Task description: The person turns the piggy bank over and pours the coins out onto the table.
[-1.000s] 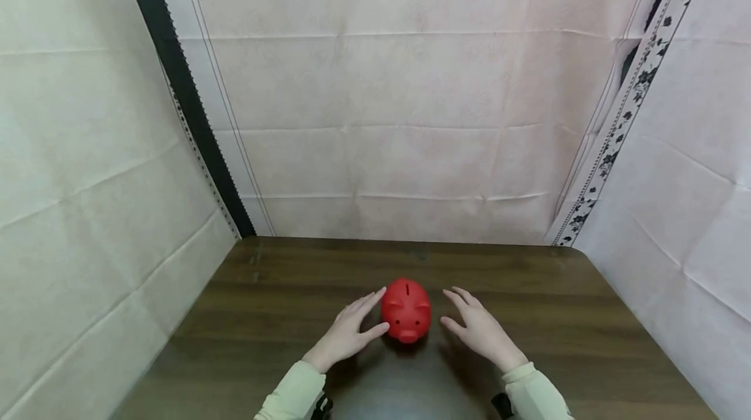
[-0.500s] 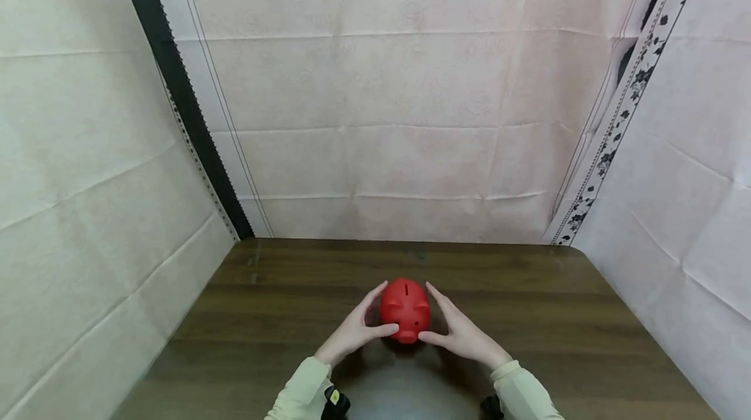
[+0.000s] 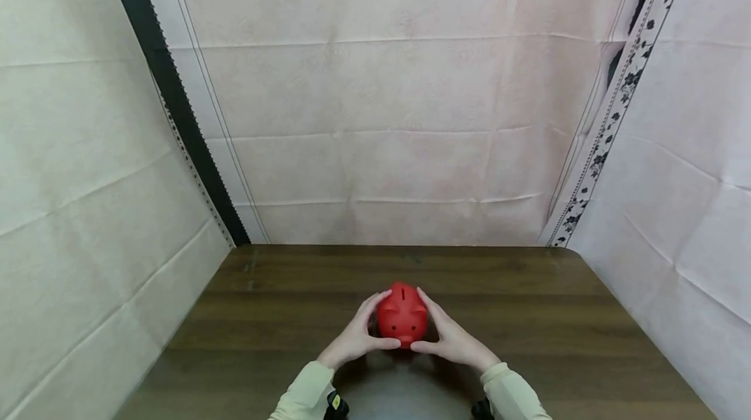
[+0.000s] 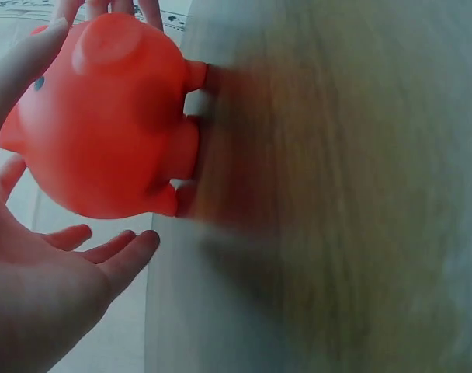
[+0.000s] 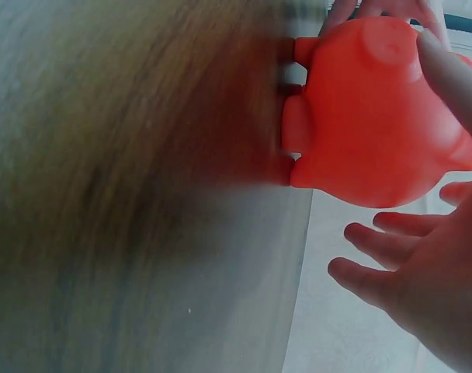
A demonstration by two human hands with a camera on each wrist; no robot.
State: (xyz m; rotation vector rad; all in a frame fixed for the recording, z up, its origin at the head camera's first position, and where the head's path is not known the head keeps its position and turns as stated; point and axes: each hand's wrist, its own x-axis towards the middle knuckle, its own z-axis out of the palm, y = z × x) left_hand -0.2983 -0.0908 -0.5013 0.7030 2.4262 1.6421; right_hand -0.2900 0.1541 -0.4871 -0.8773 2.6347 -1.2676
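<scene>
A red piggy bank stands on the wooden table, its snout facing me and its coin slot on top. My left hand holds its left side, thumb across the front by the snout and index finger reaching round toward the back. On the other side my right hand mirrors this, its thumb tip beside the snout. In the left wrist view the lower fingers of the left hand spread apart below the piggy bank. The right wrist view shows the right hand's lower fingers likewise spread, with the stubby feet close over the tabletop.
The brown wooden table carries a glossy reflection near me. White cloth hangs as a back wall and on both sides, with a dark strip at left and a floral border at right. Dark wrist straps sit at both pale sleeves.
Both hands have moved inward from beside the piggy bank and taken hold of it, thumbs coming round to its front. The piggy bank stays at about the same place; the view has shifted slightly.
</scene>
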